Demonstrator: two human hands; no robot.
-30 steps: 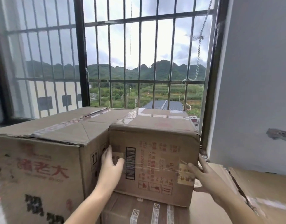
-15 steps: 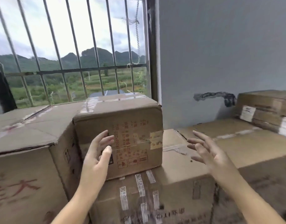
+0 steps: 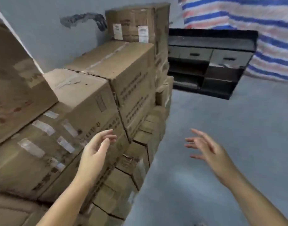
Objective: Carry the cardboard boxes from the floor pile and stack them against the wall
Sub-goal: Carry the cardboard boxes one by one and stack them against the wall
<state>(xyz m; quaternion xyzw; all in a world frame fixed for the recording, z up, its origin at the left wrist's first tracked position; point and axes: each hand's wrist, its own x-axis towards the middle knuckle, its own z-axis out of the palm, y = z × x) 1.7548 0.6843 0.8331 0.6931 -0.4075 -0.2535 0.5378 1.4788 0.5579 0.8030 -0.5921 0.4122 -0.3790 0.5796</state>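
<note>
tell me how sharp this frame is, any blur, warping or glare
Head view: motion blur smears the print on the stacked cardboard boxes, so it is unreadable; the left hand and right hand have soft edges. Wide-angle warping tilts the black shelf unit and leans the box stack. Lighting is flat and dim, with no glare and only faint shadows on the grey floor.

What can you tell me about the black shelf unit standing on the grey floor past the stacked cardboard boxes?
The black shelf unit looks like dark painted wood or board, dull and dusty. It has a flat top, a row of drawers with slot handles beneath, and open compartments below; no contents can be made out. It stands upright on the grey concrete floor, in front of a red, white and blue striped tarp. Its left end sits close beside the stacked cardboard boxes; whether they touch cannot be told. Neither hand is near it.
</note>
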